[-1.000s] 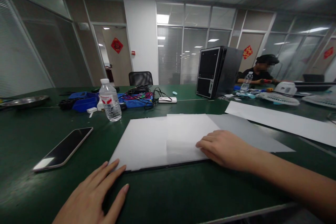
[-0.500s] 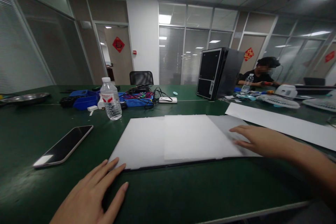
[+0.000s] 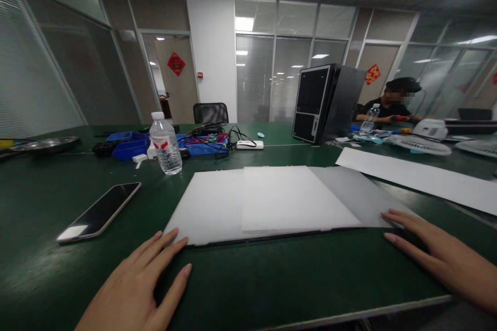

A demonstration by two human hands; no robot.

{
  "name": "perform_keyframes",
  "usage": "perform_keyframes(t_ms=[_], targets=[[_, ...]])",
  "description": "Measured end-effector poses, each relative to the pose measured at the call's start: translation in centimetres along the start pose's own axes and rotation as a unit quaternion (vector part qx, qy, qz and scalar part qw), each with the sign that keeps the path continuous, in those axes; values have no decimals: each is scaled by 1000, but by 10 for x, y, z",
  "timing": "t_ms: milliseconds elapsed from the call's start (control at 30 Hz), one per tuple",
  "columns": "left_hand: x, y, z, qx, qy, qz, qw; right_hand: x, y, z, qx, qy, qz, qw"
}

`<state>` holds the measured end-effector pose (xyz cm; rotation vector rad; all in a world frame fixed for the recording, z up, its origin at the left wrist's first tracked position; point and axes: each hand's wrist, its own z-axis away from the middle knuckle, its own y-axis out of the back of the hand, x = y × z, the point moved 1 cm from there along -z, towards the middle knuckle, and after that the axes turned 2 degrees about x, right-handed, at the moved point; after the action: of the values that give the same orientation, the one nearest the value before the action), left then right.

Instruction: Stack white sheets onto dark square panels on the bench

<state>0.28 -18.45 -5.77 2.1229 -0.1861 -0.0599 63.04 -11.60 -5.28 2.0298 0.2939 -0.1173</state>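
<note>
White sheets (image 3: pixel 287 199) lie flat and overlapping on the green table (image 3: pixel 303 274), with a dark edge showing along their near side. A translucent grey sheet (image 3: pixel 355 196) sticks out from under them on the right. My left hand (image 3: pixel 135 282) rests with fingers spread, its fingertips touching the near left corner of the white sheets. At the near right corner of the translucent sheet is my right hand (image 3: pixel 435 253). Its fingers are stretched out, the fingertips at the sheet's edge. Neither hand grips anything.
A phone (image 3: pixel 101 212) lies at left, a water bottle (image 3: pixel 165 144) behind it. Blue trays with wires (image 3: pixel 207 142) and a power strip (image 3: pixel 249 145) sit farther back. A black computer tower (image 3: pixel 328 103) and a long white strip (image 3: pixel 419 178) are at right. A person (image 3: pixel 392 103) sits beyond.
My right hand has moved right and toward me, from above the translucent sheet to its near right corner. My left hand stays at the left corner. The view has shifted slightly.
</note>
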Motion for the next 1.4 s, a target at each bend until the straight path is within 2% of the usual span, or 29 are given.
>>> perform_keyframes(t_ms=[133,333,567,767,1267,1400], targets=[[0,2,0,8,-9,10,1000,-18,-13,2,-18,-27,-32,999],[-4,-2,2,5,-14,9,1000,-56,-18,7,-27,23,-7,999],[-1,2,2,-1,-17,2,1000,-83,-20,13,-5,74,-10,997],[-5,-1,3,1,-34,-6,999,-109,-15,12,-15,126,-8,992],[-5,1,4,10,-51,-11,999,-114,-8,12,-23,151,-38,988],[-5,2,3,5,-53,0,999,-110,-11,14,1,122,-35,992]])
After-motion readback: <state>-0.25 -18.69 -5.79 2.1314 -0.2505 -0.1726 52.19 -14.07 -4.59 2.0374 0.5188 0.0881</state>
